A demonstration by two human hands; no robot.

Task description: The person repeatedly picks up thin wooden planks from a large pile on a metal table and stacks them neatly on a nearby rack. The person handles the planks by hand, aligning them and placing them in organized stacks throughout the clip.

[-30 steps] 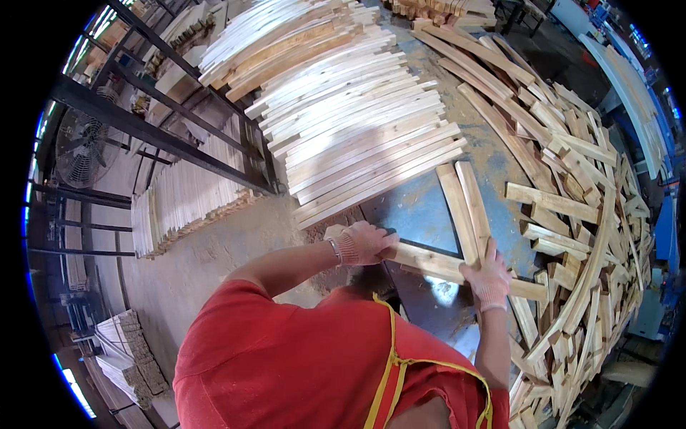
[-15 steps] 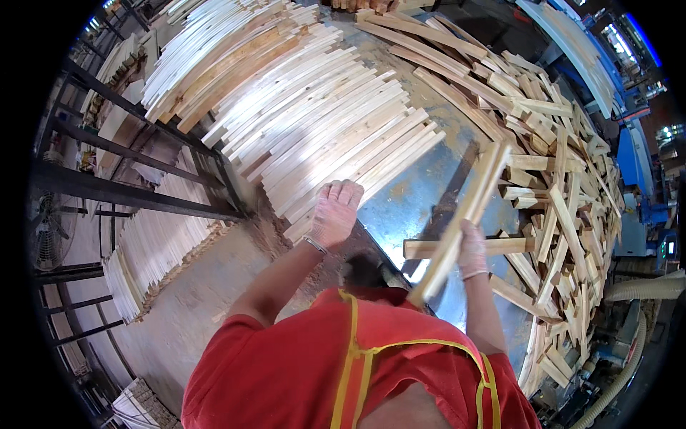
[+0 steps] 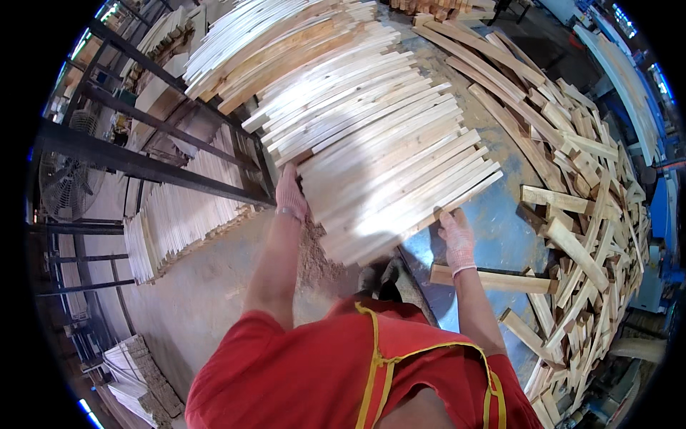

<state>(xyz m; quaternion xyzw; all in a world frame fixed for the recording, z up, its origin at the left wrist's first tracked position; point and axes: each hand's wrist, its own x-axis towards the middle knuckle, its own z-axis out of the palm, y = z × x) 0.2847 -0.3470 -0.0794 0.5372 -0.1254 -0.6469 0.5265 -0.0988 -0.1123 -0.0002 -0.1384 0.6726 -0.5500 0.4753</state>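
Observation:
A broad row of pale wooden strips (image 3: 386,154) lies side by side on the metal table in front of me. My left hand (image 3: 291,194), in a thin light glove, rests against the left ends of the strips with its fingers stretched out. At the row's near edge, my gloved right hand (image 3: 457,237) has its fingers closed on the nearest wooden strip (image 3: 475,189), towards its right end. That strip lies alongside the others. Part of the right fingertips is hidden by the wood.
A large jumbled heap of wooden pieces (image 3: 572,236) covers the right side of the blue-grey metal table (image 3: 446,247). One loose piece (image 3: 493,279) sticks out beside my right forearm. Dark metal rails (image 3: 150,170) and a fan (image 3: 70,175) stand at left. More strips (image 3: 189,214) are stacked below.
The strip in my right hand has come down from the right onto the near edge of the row. My left hand has moved from the near edge to the strips' left ends.

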